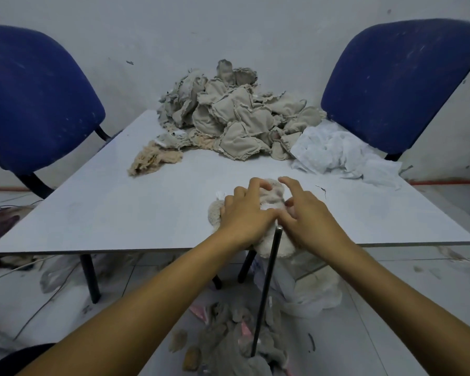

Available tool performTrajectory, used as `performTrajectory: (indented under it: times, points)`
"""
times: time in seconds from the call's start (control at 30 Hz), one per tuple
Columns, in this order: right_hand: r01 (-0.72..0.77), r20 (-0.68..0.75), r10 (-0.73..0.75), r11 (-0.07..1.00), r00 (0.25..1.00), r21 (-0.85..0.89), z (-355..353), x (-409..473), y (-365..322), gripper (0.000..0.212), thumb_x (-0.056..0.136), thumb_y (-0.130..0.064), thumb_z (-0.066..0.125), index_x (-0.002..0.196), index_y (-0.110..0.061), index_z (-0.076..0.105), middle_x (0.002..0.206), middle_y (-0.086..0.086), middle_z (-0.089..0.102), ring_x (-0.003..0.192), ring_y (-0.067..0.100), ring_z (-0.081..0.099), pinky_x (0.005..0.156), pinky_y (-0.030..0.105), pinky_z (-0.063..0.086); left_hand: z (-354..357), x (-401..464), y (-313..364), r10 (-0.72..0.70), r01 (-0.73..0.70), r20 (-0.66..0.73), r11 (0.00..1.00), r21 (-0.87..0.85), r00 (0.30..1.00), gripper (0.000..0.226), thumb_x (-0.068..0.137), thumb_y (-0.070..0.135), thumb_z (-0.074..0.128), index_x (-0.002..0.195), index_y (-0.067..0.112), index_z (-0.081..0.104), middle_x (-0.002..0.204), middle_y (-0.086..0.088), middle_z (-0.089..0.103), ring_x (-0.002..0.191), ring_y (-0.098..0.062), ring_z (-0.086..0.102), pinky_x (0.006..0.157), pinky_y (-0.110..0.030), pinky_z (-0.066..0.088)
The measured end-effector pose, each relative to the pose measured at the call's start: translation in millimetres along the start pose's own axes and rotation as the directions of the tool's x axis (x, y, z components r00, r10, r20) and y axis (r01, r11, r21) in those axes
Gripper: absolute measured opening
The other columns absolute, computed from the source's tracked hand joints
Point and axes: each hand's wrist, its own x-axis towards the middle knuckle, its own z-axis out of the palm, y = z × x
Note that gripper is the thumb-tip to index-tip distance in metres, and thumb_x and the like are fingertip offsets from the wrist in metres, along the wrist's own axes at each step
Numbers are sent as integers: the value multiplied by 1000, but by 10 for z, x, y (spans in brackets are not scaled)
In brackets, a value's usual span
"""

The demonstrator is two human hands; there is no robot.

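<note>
**Both hands on the plush at the table's near edge**

Below you, grey scraps [228,346] lie on the floor, and a black rod [266,289] rises from them to the spot where your thumbs meet. Your left hand [244,213] curls over the cream plush [274,194]. Your right hand [310,215] pinches it with bent fingers, index lifted. The plush overhangs the near edge of the table [120,213]. Farther off sit a tan tuft [152,160], a beige pile [234,115] and white cloth [334,150], with blue chairs [36,96] on either side.
</note>
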Motion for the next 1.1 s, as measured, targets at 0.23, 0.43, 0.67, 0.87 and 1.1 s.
performTrajectory:
  times: [0.23,0.43,0.67,0.87,1.1]
  points:
    - [34,226,-58,994,972,108,-92,129,4,88,85,-41,72,152,-43,15,120,-8,58,92,11,61,75,22,48,-178,2,-97,49,-34,28,921,-389,998,71,62,-5,63,107,49,53,94,-4,59,77,-15,64,66,-34,58]
    - [-14,169,-64,907,984,420,53,70,-25,57,79,-26,71,123,-47,42,95,0,70,78,6,67,72,30,54,-149,35,-151,125,-150,-132,967,-207,983,54,64,3,51,100,42,58,88,8,61,76,-3,59,59,-16,46]
    - [-4,113,-78,805,991,593,23,0,25,56,73,-22,66,121,-47,49,90,-3,65,63,16,68,54,24,54,-161,36,-147,111,-102,27,969,-225,994,52,78,13,57,114,49,49,100,0,61,87,-17,64,75,-36,54]
    - [122,10,-162,780,987,613,-8,-57,14,61,76,4,65,116,-41,58,98,-21,61,79,15,62,60,26,53,1,46,-151,224,-238,-255,971,-25,941,56,76,-7,53,115,31,64,100,3,62,92,-13,59,79,-23,49]
    - [-1,-15,15,748,1000,664,-28,-57,38,53,84,-4,59,117,-44,53,105,9,65,63,24,60,62,34,53,-213,106,-127,163,-111,243,970,-215,956,60,75,26,55,135,18,56,130,-3,60,119,-19,56,104,-42,44]
